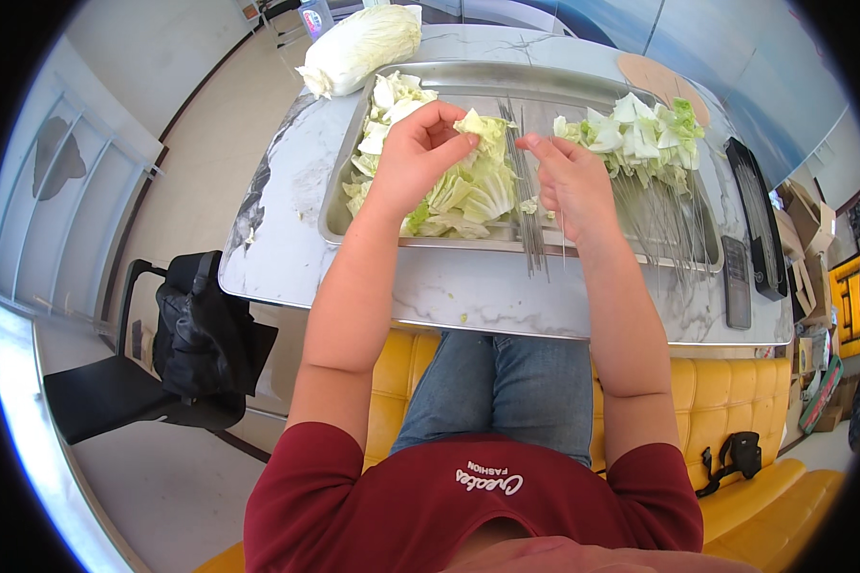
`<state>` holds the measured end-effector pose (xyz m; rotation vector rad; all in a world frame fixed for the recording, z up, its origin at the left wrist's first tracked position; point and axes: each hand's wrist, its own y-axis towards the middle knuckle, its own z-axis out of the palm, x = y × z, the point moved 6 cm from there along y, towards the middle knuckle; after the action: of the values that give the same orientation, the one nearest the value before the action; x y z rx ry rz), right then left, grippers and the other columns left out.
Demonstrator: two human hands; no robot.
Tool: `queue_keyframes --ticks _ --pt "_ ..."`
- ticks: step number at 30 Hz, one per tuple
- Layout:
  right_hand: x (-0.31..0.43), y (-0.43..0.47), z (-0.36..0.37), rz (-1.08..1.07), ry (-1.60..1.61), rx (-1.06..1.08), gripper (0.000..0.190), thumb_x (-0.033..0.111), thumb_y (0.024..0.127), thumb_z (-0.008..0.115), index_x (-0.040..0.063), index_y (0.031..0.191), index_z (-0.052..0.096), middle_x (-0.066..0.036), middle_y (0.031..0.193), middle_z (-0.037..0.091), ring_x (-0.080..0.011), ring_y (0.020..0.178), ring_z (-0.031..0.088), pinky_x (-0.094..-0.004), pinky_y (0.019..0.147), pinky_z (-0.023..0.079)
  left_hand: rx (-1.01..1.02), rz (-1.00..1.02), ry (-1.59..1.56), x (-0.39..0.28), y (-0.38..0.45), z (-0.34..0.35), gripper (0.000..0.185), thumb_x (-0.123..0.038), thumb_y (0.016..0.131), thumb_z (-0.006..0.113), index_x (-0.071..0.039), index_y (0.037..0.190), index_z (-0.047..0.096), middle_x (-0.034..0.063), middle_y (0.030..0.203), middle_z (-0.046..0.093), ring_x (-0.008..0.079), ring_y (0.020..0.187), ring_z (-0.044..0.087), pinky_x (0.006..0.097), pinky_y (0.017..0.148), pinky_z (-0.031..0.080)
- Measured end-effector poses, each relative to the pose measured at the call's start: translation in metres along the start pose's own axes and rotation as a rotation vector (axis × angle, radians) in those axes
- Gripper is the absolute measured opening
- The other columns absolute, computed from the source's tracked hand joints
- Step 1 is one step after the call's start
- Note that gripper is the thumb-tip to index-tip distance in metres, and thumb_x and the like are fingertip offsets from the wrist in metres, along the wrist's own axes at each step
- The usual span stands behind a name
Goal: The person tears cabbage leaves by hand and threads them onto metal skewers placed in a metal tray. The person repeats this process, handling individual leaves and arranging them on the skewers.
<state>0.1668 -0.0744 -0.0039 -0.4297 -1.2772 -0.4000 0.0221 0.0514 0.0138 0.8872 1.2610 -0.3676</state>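
My left hand (417, 157) pinches a piece of napa cabbage leaf (484, 127) between thumb and fingers. In my right hand (575, 180) is a thin metal skewer (563, 240), its lower end sticking out below the fist. A steel tray (473, 67) lies beneath both hands. Torn cabbage leaves (466, 197) fill its left part, partly hidden by my left hand and forearm. Down the middle runs a bundle of bare metal skewers (532, 222), between my hands. To the right, cabbage pieces threaded on skewers (641, 129) are heaped at the tray's far side, shafts towards me.
A whole napa cabbage (369, 44) rests at the far left of the marble-patterned table (487, 304). A round wooden board (652, 75), a long black case with skewers (749, 190) and a phone (737, 283) lie right. A chair (107, 394) with a black bag (201, 322) stands left.
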Motion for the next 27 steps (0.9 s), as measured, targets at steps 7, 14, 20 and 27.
queue_keyframes --ticks 7,14,20,27 --pt "-0.011 0.002 0.009 0.072 0.217 0.165 0.018 0.023 0.092 0.064 0.005 0.09 0.062 0.009 0.056 0.035 -0.0025 0.044 0.025 -0.0219 0.04 0.018 0.083 -0.07 -0.116 0.002 -0.003 0.015 0.019 -0.001 0.086 0.065 -0.004 0.105 0.062 -0.0005 0.09 0.064 0.0061 0.078 0.06 0.0224 0.067 0.048" --pt "-0.009 0.0 0.011 0.035 0.254 0.189 0.013 0.018 0.091 0.065 0.006 0.089 0.061 0.008 0.056 0.036 -0.0026 0.044 0.025 -0.0219 0.04 0.019 -0.019 -0.071 -0.033 -0.002 -0.003 0.013 0.022 0.0 0.083 0.065 -0.003 0.105 0.062 0.0011 0.099 0.063 0.0069 0.078 0.062 0.0231 0.064 0.052" --pt "-0.008 -0.001 0.013 0.032 0.292 0.243 0.011 0.014 0.091 0.065 0.004 0.09 0.061 0.008 0.057 0.039 -0.0021 0.044 0.025 -0.0211 0.04 0.019 -0.041 -0.073 -0.053 -0.005 -0.005 0.013 0.021 0.0 0.082 0.065 -0.002 0.103 0.063 0.0019 0.1 0.063 0.007 0.077 0.062 0.0228 0.062 0.053" --pt "-0.009 0.001 0.015 0.016 0.133 0.249 0.016 0.011 0.085 0.071 0.004 0.096 0.062 0.006 0.063 0.051 -0.0007 0.045 0.029 -0.0207 0.041 0.021 -0.026 -0.059 0.102 0.001 -0.006 0.018 0.02 -0.001 0.083 0.065 -0.003 0.103 0.063 0.0016 0.093 0.066 0.0093 0.07 0.064 0.0231 0.061 0.051"
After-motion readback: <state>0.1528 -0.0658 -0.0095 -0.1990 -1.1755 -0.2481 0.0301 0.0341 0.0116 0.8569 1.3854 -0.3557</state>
